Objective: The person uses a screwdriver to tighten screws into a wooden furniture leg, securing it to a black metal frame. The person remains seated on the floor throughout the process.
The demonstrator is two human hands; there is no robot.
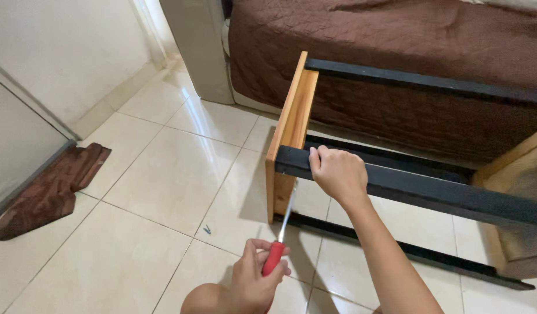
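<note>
— Where is the screwdriver (282,231)?
— Low in the middle, red handle down, its metal shaft angled up to the underside of the nearest black rail (420,191), right by the wooden end panel (292,125). The left hand (254,279) is wrapped shut around the handle.
— And the other one?
— The right hand (337,173) is clamped over the top of that same rail, fingers curled over its far edge, just beside the panel.
— What is the frame resting on?
— The floor (164,174), glossy cream tiles with thin dark joints. Three more black rails join the panel; the lowest lies on the tiles. A small screw (207,229) lies loose near the panel's foot.
— The room around it?
— A bed with a brown quilted cover (396,40) stands close behind, a white wall (59,46) to the left, and a brown mat (50,192) lies by the wall.
</note>
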